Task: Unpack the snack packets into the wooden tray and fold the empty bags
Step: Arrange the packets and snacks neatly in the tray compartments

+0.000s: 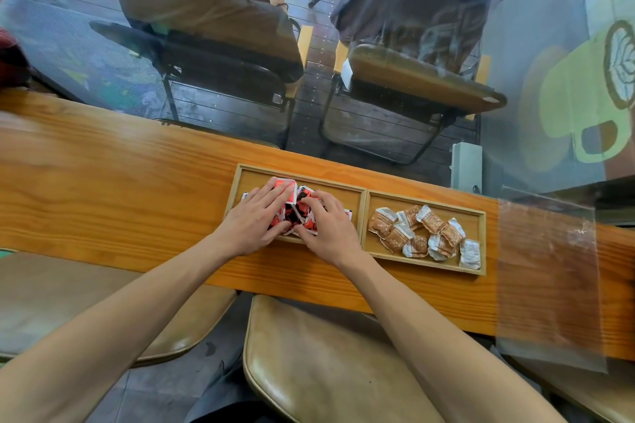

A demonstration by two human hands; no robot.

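Observation:
A two-compartment wooden tray (366, 192) lies on the wooden counter. Its left compartment holds a heap of red, black and white snack packets (296, 206). My left hand (254, 218) and my right hand (330, 225) both rest flat on this heap from the near side, fingers spread over the packets and hiding much of them. The right compartment holds several brown and white snack packets (424, 232), loose and untouched. A clear empty plastic bag (549, 278) lies flat on the counter to the right of the tray.
The counter (103, 182) runs left to right against a glass pane. Behind the glass, two people sit on folding chairs (220, 72). Padded stools (326, 364) stand below the counter's near edge.

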